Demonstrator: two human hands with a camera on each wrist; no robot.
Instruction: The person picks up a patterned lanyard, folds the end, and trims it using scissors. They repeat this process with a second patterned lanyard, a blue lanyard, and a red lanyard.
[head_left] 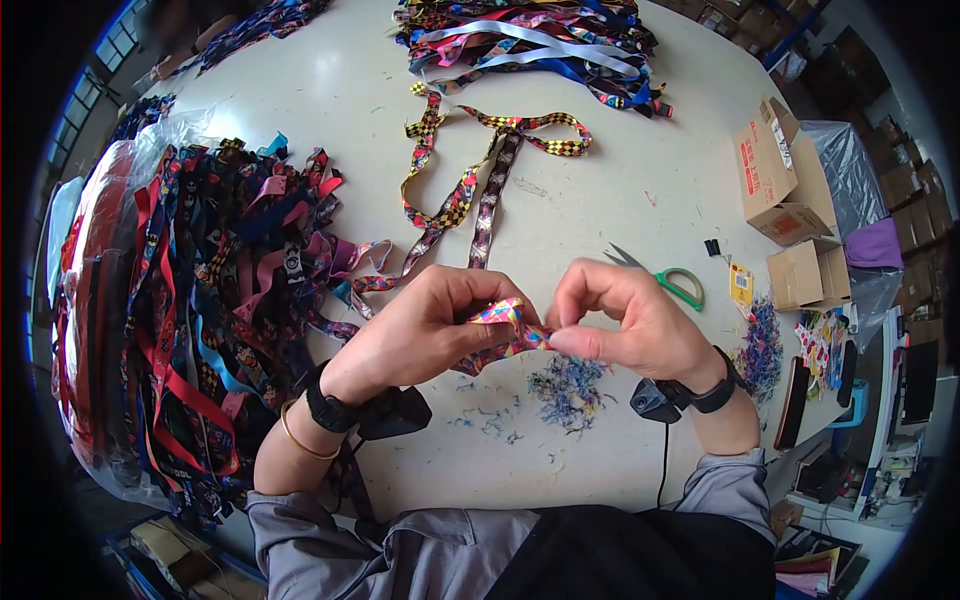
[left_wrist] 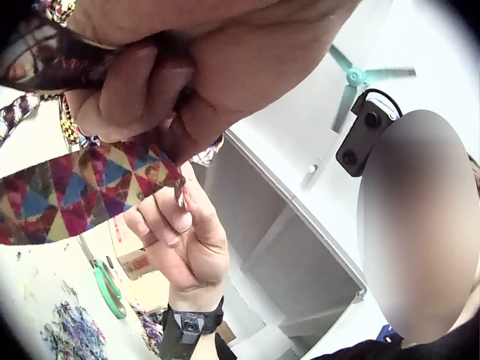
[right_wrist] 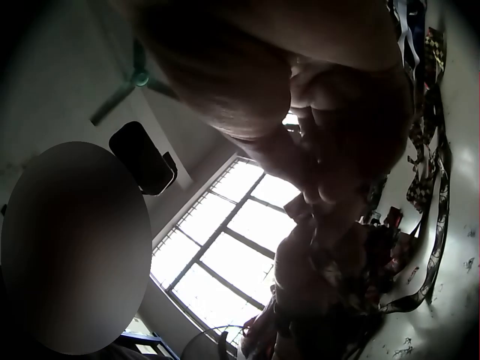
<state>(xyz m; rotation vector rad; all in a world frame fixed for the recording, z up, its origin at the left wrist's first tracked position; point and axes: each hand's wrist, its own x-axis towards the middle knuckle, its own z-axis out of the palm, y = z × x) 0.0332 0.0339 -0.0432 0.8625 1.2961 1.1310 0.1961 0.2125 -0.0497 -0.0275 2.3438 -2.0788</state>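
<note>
My left hand holds a printed ribbon with a bright pattern of pink, yellow and blue triangles. In the left wrist view the ribbon hangs out flat below the curled fingers. My right hand pinches the end of it between thumb and forefinger, close beside the left fingertips. Past the left hand, a long yellow, black and red checked ribbon lies looped on the table, its dark printed stretch running down to the hand. The right wrist view is dark, and the grip is hardly visible there.
Green-handled scissors lie right of the hands. Thread scraps are heaped below them. A big pile of ribbons fills the left side, and another bundle lies at the back. Cardboard boxes stand at the right edge.
</note>
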